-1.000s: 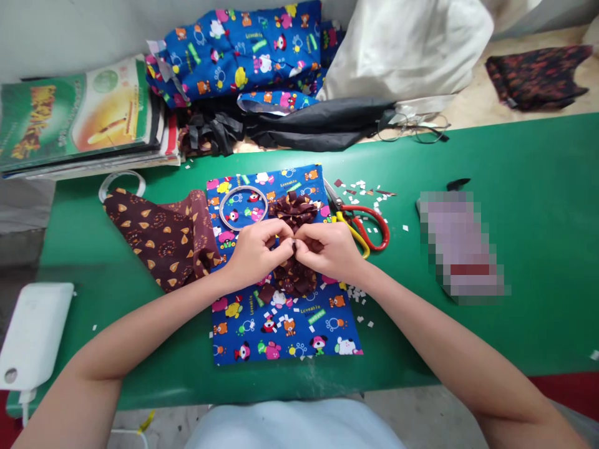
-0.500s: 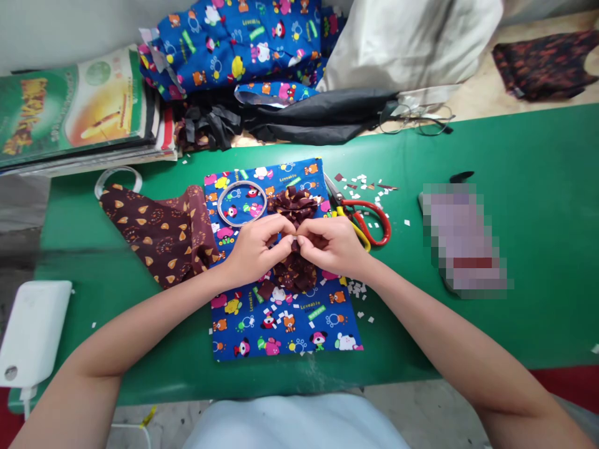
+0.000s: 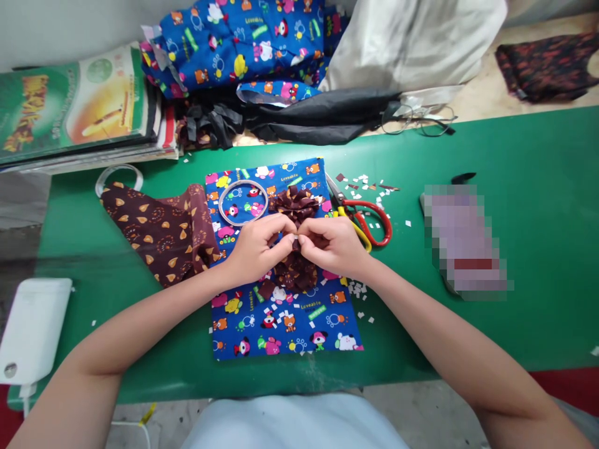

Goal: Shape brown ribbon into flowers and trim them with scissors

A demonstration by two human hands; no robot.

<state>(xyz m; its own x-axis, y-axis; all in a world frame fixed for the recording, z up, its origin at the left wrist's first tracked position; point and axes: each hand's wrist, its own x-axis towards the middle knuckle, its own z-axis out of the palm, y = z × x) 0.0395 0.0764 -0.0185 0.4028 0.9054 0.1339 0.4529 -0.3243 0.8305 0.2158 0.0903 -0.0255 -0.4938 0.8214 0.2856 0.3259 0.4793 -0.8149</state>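
My left hand [image 3: 261, 248] and my right hand [image 3: 330, 245] meet with fingertips pinched together. Between them is something small that I cannot make out, with a speck of white at the tips. Above and below the fingertips, two heaps of brown patterned fabric pieces [image 3: 296, 203] lie on a blue cartoon-print cloth [image 3: 281, 337]. By my left hand, a clear roll of tape [image 3: 219, 202] rests on the same cloth. To the right of my right hand are scissors [image 3: 386, 227] with red and yellow handles, partly hidden by that hand.
Brown patterned fabric [image 3: 163, 243] and another tape roll [image 3: 99, 182] lie left. Small white scraps [image 3: 358, 289] are scattered about. A phone-like pixelated object [image 3: 463, 237] lies right, a white power bank [image 3: 35, 330] left. Magazines [image 3: 93, 106], bundled cloth [image 3: 234, 47] and glasses [image 3: 433, 125] line the back.
Both hands keep the same pinch over the brown fabric pieces. The view has shifted very slightly; nothing else has visibly moved.
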